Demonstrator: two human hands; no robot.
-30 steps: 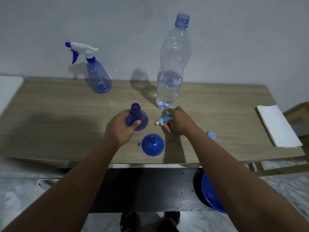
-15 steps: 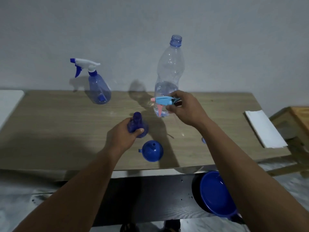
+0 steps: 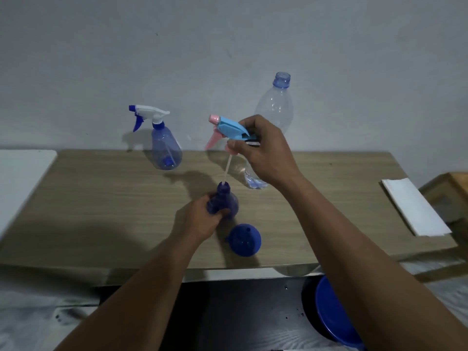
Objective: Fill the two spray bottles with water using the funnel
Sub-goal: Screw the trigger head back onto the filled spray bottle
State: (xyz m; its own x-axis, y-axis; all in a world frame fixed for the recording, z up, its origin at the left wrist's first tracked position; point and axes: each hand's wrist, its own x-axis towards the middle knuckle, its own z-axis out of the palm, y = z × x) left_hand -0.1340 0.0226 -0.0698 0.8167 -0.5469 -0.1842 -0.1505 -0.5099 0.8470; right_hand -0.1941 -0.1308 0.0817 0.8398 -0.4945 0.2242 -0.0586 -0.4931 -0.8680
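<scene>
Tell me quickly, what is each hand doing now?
Left hand: grips the dark blue spray bottle.
Right hand: holds the light blue trigger head.

My left hand [image 3: 202, 220] covers much of the small bottle [image 3: 229, 198]. My right hand [image 3: 263, 150] hides the collar of the sprayer [image 3: 230, 127] and the middle of the water bottle [image 3: 276, 107]. My right arm and the bottom edge cut off the basin [image 3: 331, 315].

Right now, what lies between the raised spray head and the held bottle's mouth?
A thin white dip tube runs from the spray head to the bottle; head view.
</scene>
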